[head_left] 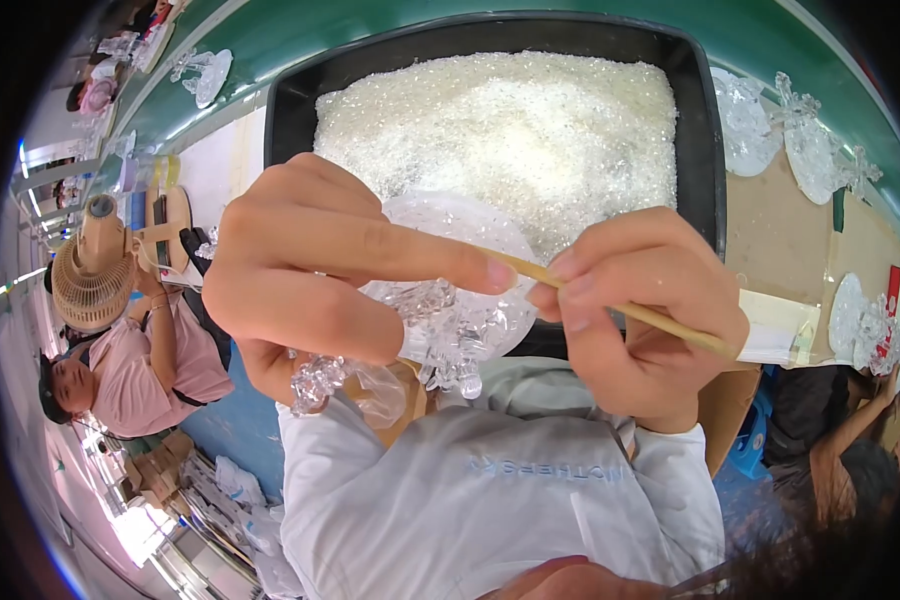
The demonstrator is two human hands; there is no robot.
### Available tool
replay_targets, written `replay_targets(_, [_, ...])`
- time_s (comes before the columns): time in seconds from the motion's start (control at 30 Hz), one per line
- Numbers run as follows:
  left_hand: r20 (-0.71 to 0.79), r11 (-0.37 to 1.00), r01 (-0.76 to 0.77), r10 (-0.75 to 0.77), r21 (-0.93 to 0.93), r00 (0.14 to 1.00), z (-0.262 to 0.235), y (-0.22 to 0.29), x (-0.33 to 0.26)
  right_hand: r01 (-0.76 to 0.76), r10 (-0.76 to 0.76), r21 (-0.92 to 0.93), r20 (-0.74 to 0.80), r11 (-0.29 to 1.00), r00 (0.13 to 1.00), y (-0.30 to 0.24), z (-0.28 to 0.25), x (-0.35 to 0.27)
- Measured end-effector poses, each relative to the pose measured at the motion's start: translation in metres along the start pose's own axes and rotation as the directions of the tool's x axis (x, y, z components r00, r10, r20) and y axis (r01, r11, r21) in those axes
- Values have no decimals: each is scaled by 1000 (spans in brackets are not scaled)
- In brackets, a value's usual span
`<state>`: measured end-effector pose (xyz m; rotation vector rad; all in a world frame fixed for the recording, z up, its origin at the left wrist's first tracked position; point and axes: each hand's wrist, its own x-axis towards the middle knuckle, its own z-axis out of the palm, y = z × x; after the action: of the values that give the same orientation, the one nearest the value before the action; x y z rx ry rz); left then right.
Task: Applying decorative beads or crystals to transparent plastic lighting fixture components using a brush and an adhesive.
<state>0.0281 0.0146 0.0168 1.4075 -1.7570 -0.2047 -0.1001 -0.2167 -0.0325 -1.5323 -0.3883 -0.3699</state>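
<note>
A clear ornament [460,345], with a round disc and lumpy, shiny figures, is held in my left hand [310,260] in front of the black tray. That hand's fingers are closed around it and its index finger stretches out across the disc. Between the thumb and fingers of my right hand [660,300] is a thin wooden stick [678,332]. The stick slants toward the left, and its far end meets the tip of my left index finger. Part of the ornament is hidden behind my left fingers.
Sparkling clear grains [500,120] fill the black tray [705,130] on the green table. More clear ornaments [810,150] lie to its right, and another [207,78] lies at the far left. A fan [90,275] and a person in pink [160,360] are on the left.
</note>
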Motion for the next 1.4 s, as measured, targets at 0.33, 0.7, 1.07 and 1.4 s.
replay_targets(0.33, [46, 999, 4, -2, -42, 999, -4, -3, 0, 4, -3, 45, -23, 999, 1000, 1, 1, -1])
replay_targets(0.7, [-166, 985, 174, -172, -6, 971, -4, 0, -7, 393, -321, 66, -459, 917, 828, 3, -3, -29])
replay_targets(1.07, [-403, 956, 273, -210, 106, 891, 16, 4, -10, 614, -612, -139, 57, 777, 789, 20, 9, -4])
replay_targets(1.4, [-406, 947, 304, -239, 102, 882, 14, 6, -12, 618, -618, -112, 41, 778, 785, 20, 13, -3])
